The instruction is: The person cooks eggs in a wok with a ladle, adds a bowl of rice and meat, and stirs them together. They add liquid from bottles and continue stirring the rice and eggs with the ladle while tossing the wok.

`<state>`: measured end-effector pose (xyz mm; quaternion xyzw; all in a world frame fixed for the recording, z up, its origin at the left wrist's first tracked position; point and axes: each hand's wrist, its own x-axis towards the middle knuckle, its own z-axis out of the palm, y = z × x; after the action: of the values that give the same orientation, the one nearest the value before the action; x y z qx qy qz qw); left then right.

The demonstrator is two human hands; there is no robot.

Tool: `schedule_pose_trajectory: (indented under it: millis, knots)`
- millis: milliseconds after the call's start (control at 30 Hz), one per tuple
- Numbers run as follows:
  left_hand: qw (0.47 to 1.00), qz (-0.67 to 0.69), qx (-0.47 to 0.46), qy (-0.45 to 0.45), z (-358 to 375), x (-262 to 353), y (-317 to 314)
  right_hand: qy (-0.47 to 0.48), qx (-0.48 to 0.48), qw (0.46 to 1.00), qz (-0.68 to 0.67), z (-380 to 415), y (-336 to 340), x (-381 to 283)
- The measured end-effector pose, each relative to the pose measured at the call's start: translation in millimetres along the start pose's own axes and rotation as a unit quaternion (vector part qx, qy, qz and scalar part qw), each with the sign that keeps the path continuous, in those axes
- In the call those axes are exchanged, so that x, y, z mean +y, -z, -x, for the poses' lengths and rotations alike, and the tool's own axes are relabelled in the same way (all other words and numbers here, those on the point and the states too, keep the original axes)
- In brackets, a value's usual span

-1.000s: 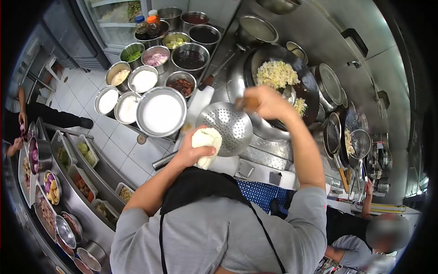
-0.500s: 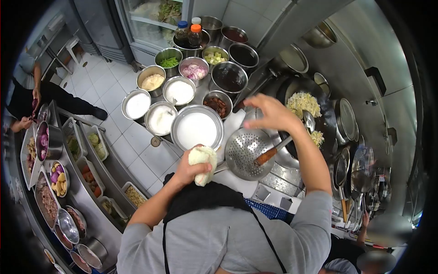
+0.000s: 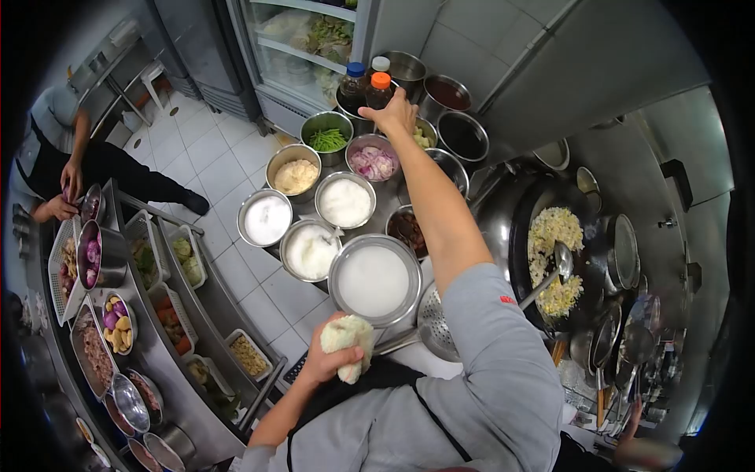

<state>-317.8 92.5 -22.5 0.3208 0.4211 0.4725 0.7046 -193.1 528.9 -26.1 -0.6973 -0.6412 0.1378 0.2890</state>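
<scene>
My right hand (image 3: 393,116) is stretched far out to the sauce bottles at the back of the container cluster. Its thumb and fingers are spread around the lower part of the orange-capped bottle (image 3: 381,85); whether they grip it I cannot tell. A blue-capped bottle (image 3: 355,79) stands just left of it. My left hand (image 3: 326,360) is close to my chest, shut on a bunched white cloth (image 3: 346,337). A perforated skimmer (image 3: 433,321) lies under my right arm. A ladle (image 3: 560,261) rests in the black wok (image 3: 521,244) of fried rice (image 3: 554,236).
Several steel bowls hold white powders (image 3: 373,279), sliced onion (image 3: 373,164), green beans (image 3: 327,139) and dark sauces (image 3: 462,135). A prep counter (image 3: 153,354) with ingredient tubs runs along the left, where another person (image 3: 67,169) works. Pans and lids crowd the right.
My right hand let go of the skimmer handle and swung from above the wok out to the bottles. The skimmer now lies low. My left hand kept the cloth.
</scene>
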Motion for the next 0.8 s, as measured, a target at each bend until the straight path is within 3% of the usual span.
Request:
schedule_pose_trajectory:
  millis: [167, 300, 367, 567, 633, 667, 767, 800]
  knots:
    - [0.999, 0.008, 0.053, 0.0, 11.8, -5.9, 26.0, -0.01, 0.009, 1.0, -0.027, -18.7, -25.1, 5.3]
    - [0.997, 0.019, 0.078, -0.014, 12.1, 0.1, 25.9, -0.001, 0.087, 0.991, -0.1, -8.4, -18.2, 2.5]
    - [0.999, 0.01, 0.053, -0.01, 10.7, -2.7, 27.9, 0.048, 0.14, 0.979, -0.143, 0.7, -8.3, 1.0]
    - [1.0, -0.009, -0.005, -0.025, -4.3, 2.4, 17.6, 0.168, 0.177, 0.93, -0.277, 31.1, 90.1, -6.6]
    - [0.999, 0.009, -0.023, -0.024, -8.2, 3.8, 5.4, 0.165, 0.125, 0.922, -0.328, 63.7, 154.7, -1.7]
    - [0.999, 0.016, -0.042, -0.029, -11.5, 5.8, -1.7, 0.194, 0.195, 0.915, -0.294, 74.6, 176.2, 9.3]
    - [0.998, 0.035, -0.031, -0.029, -12.7, 3.8, -26.6, 0.21, 0.182, 0.811, -0.515, 143.3, 252.5, 24.5]
    - [0.998, 0.031, -0.05, -0.023, -14.0, 3.1, -34.9, 0.277, 0.31, 0.852, -0.319, 157.6, 272.7, 44.3]
